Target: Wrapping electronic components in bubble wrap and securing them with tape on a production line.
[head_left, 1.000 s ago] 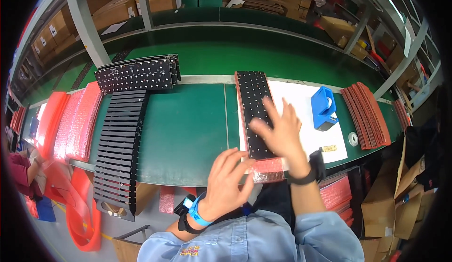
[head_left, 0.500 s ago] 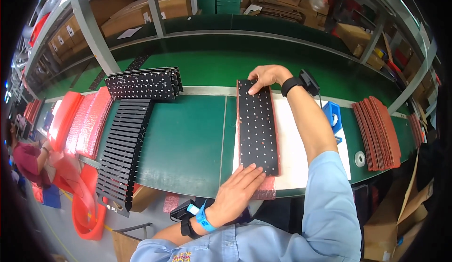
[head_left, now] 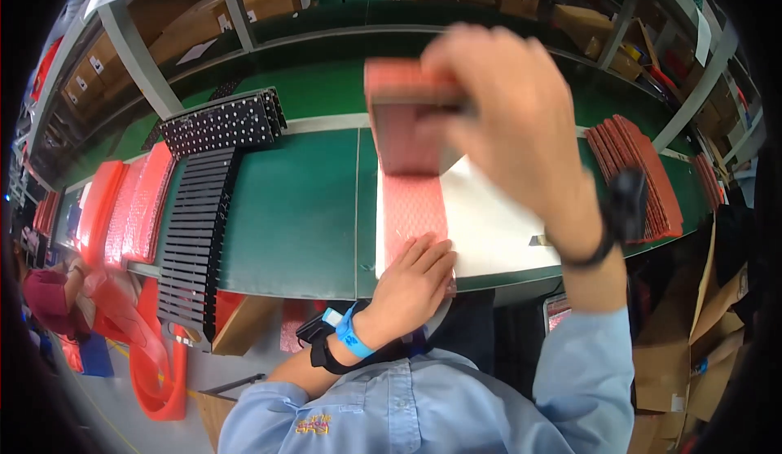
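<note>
My right hand (head_left: 517, 128) is raised over the bench and smeared by motion. Its thumb and fingers are closed round the edge of a flat panel (head_left: 406, 132) covered in pink bubble wrap, which stands tilted up with a pale red far end. How much of the black dotted board is inside cannot be made out. Nearer me, a strip of pink bubble wrap (head_left: 414, 205) lies on a white sheet (head_left: 493, 230). My left hand (head_left: 407, 287) rests flat on the near end of that wrap, its fingers stretched out.
Black dotted boards (head_left: 220, 128) stand at the left, behind a black slatted stack (head_left: 194, 234). Pink bubble bags (head_left: 147, 201) lie further left. Red wrapped packs (head_left: 639, 177) are piled at the right. A metal post (head_left: 134, 55) rises at the back; another person (head_left: 53, 295) is far left.
The black dotted board no longer lies flat under my hands. My right hand has risen toward me with the wrapped panel, uncovering the pink wrap. My left hand stays at the near end.
</note>
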Tool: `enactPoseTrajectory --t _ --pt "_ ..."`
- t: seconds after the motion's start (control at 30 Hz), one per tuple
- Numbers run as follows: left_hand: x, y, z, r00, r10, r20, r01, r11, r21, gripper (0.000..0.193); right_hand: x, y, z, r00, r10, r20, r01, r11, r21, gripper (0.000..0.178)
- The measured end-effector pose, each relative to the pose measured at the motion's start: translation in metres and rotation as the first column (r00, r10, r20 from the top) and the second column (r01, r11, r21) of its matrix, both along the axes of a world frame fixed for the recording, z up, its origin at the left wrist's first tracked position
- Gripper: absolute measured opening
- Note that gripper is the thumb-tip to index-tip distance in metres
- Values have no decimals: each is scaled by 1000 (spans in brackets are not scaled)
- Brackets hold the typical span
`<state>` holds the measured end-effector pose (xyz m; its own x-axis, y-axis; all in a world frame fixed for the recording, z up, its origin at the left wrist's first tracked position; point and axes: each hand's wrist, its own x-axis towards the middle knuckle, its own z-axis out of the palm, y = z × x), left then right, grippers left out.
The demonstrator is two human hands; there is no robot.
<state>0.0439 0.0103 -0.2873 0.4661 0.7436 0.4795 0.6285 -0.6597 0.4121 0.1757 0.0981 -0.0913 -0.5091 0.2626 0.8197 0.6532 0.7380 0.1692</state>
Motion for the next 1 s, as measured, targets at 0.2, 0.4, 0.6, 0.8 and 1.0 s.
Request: enactPoseTrajectory --t 0.2,0.4,0.6,0.8,1.0 --pt "3 -33 -7 990 -93 106 97 995 -31 34 -11 -58 -118 982 -157 105 171 976 -132 24" --pt "10 -45 -15 965 -155 214 153 988 23 32 -4 -25 -173 963 -202 176 255 896 -363 47" --pt "-1 -58 -8 919 -287 271 321 943 -90 27 33 -33 -153 998 40 51 -2 805 -593 50" --pt "-63 -30 43 972 -55 229 80 992 -101 30 200 -108 -149 894 -442 76 330 534 -778 22" --pt "-38 40 20 972 -128 -197 159 976 151 41 196 -129 -172 922 -386 -5 285 689 -666 14"
